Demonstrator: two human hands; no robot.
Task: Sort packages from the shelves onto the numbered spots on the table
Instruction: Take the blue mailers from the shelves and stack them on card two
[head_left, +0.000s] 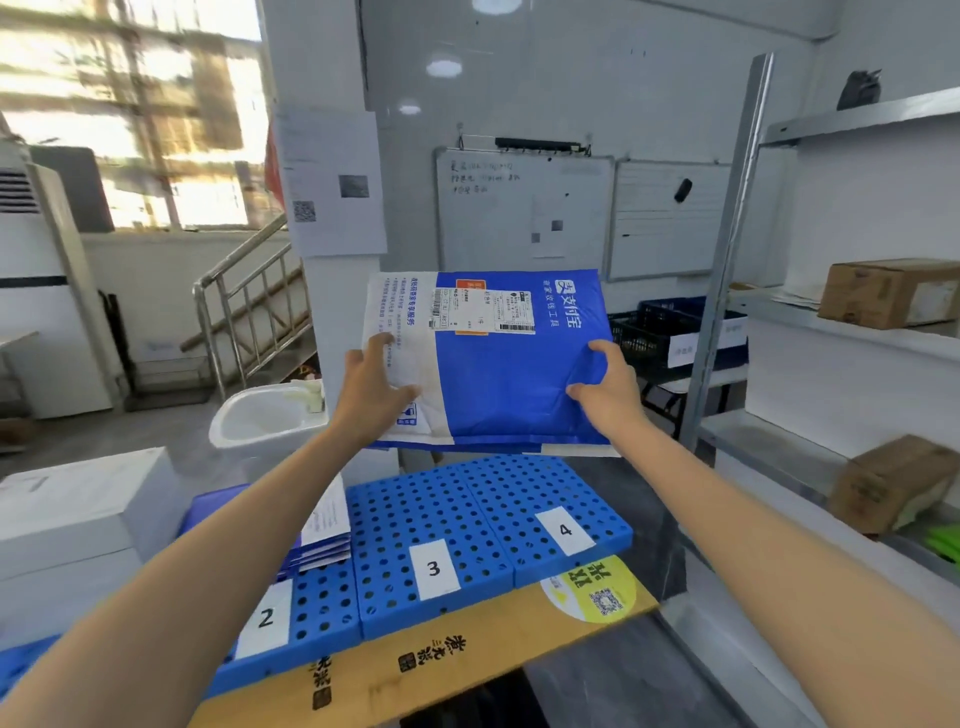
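The metal shelves (852, 317) stand at the right side and reach from the top to the bottom of the view. In front, low in the view, is the tabletop (467, 670), a yellow-brown board with printed characters and a round yellow sticker. On it lie blue perforated panels (410, 514), side by side.

The blue and white package (498, 384) is a flat soft mailer. It is held in the air above the far part of the panels, about over spots 3 and 4, apart from them, with its printed face tilted toward the camera.

Two brown cardboard boxes are on the shelves: the upper box (888, 293) on the middle board and the lower box (888, 483) on the board under it. A stack of flat mailers (327, 540) lies on the panels behind spot 2.

The left hand (374, 389) grasps the white left part of the package, with thumb and fingers on its face. The right hand (608, 389) grasps the blue right part, and the material makes creases between its thumb and fingers.

Small white cards carry the numbers: label 2 (266, 618), label 3 (434, 569) and label 4 (565, 530), each on the near edge of a panel. A shipping label (488, 312) with barcodes is stuck near the top of the package.
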